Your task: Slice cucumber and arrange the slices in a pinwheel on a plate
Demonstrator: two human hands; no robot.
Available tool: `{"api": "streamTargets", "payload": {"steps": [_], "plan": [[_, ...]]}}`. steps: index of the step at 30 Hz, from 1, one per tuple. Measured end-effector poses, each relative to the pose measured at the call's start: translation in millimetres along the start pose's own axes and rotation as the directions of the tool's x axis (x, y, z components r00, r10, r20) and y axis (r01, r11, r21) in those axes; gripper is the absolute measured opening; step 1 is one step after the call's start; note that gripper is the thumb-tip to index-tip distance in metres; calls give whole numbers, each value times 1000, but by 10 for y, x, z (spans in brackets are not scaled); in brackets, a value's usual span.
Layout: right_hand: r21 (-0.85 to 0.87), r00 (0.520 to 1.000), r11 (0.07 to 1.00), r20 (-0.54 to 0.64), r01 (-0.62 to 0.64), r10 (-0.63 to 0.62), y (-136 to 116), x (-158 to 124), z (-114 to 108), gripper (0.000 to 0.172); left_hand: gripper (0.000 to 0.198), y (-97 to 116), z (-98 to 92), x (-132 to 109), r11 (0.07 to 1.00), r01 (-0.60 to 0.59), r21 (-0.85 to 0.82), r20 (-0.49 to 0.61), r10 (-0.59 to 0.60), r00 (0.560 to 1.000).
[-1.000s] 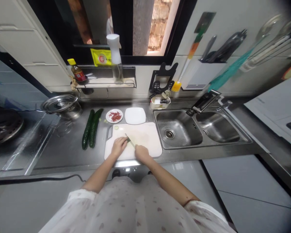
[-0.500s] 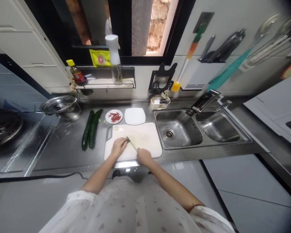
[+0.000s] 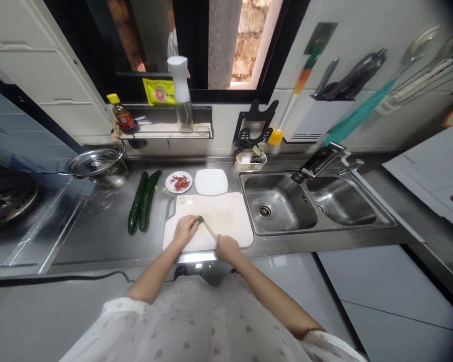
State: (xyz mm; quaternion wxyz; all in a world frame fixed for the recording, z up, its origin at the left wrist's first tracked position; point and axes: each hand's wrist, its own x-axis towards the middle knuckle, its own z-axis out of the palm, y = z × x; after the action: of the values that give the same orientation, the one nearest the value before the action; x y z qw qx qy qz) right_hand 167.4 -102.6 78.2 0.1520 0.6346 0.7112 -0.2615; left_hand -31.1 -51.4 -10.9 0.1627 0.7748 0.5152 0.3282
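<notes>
My left hand [image 3: 185, 229] presses down on a small green cucumber piece [image 3: 200, 219] on the white cutting board [image 3: 230, 216], fingers curled over it. My right hand [image 3: 227, 248] grips a knife [image 3: 210, 231] at the board's near edge, with the blade angled up-left so its tip meets the green piece. Pale slices lie on the board beyond the blade. One loose slice [image 3: 181, 200] sits near the board's far left corner.
Two whole cucumbers [image 3: 143, 200] lie left of the board. Behind it stand a small plate of chopped red bits [image 3: 178, 182] and a white square plate [image 3: 211, 181]. A double sink [image 3: 313, 203] is to the right, a lidded steel pot [image 3: 97, 166] to the left.
My right hand has drawn back toward me along the board's near edge, pulling the knife with it. My left hand stays on the green piece.
</notes>
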Motion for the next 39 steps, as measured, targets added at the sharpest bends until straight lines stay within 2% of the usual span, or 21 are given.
{"api": "streamTargets", "payload": {"steps": [10, 17, 21, 23, 26, 28, 29, 31, 33, 36, 39], "plan": [[57, 1000, 998, 2, -2, 2, 133, -65, -126, 28, 25, 60, -70, 31, 998, 40, 41, 52, -42, 998], [15, 995, 1000, -100, -3, 5, 249, -69, -167, 27, 29, 87, -75, -13, 997, 64, 37, 15, -65, 998], [-14, 989, 999, -143, -49, 46, 267, -90, -197, 29, 30, 60, -100, -48, 995, 104, 3, -50, -103, 993], [-5, 982, 998, -177, -63, 61, 282, -96, -212, 30, 30, 23, -119, -51, 985, 171, -36, -112, -174, 978], [-19, 966, 998, -253, -59, 53, 315, -94, -220, 28, 32, -42, -156, -16, 934, 320, -157, -212, -349, 913], [-49, 951, 998, -309, -49, 32, 337, -85, -216, 32, 33, -71, -189, 38, 893, 374, -252, -239, -432, 870], [-65, 943, 997, -333, -44, 20, 345, -80, -212, 35, 33, -73, -210, 74, 880, 378, -288, -234, -448, 863], [-90, 930, 995, -367, -33, -3, 354, -71, -205, 40, 33, -48, -260, 159, 878, 360, -316, -189, -430, 883], [-109, 923, 994, -383, -20, -24, 355, -64, -202, 42, 32, 21, -317, 250, 905, 323, -277, -124, -367, 922], [-130, 923, 991, -381, 2, -51, 347, -58, -204, 43, 29, 177, -395, 372, 971, 186, -148, -12, -190, 982], [-145, 922, 989, -380, 24, -79, 336, -59, -199, 44, 30, 328, -429, 455, 994, 64, -89, 112, -53, 992]]}}
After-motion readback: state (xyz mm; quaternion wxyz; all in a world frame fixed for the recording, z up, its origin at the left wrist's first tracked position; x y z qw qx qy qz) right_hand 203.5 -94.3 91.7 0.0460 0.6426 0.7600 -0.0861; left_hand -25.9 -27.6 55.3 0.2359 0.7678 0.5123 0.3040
